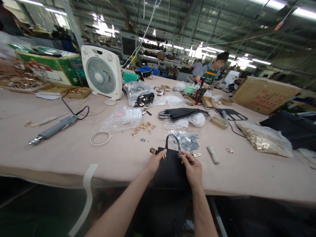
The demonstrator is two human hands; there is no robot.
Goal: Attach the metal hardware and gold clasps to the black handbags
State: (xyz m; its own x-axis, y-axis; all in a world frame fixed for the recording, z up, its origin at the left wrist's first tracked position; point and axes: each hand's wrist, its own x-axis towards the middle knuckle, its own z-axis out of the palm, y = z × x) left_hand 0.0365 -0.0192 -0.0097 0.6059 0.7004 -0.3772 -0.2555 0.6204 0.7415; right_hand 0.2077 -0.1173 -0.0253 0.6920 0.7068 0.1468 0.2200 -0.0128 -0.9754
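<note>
A black handbag panel (171, 174) lies at the table's front edge, with an arched handle (168, 141) at its top. My left hand (155, 163) grips its upper left part, the thumb beside a gold fitting (164, 156) at the handle's foot. At the other foot my right hand (192, 166) pinches a small metal fitting (179, 155); its exact shape is hard to make out. Straps with metal plates stick out at both sides, one gold plate (153, 150) at left and a pale one (197, 155) at right. Behind the handle lies a bag of small grey metal plates (189, 141).
Left of the hands are a tape roll (100, 138), a grey electric screwdriver (54, 129) and a white fan (101, 72). Loose gold fittings (143, 127) and stacked black pieces (182, 113) lie behind. A bag of metal parts (265, 140) and a cardboard box (265, 94) stand right. A person (211, 74) works across the table.
</note>
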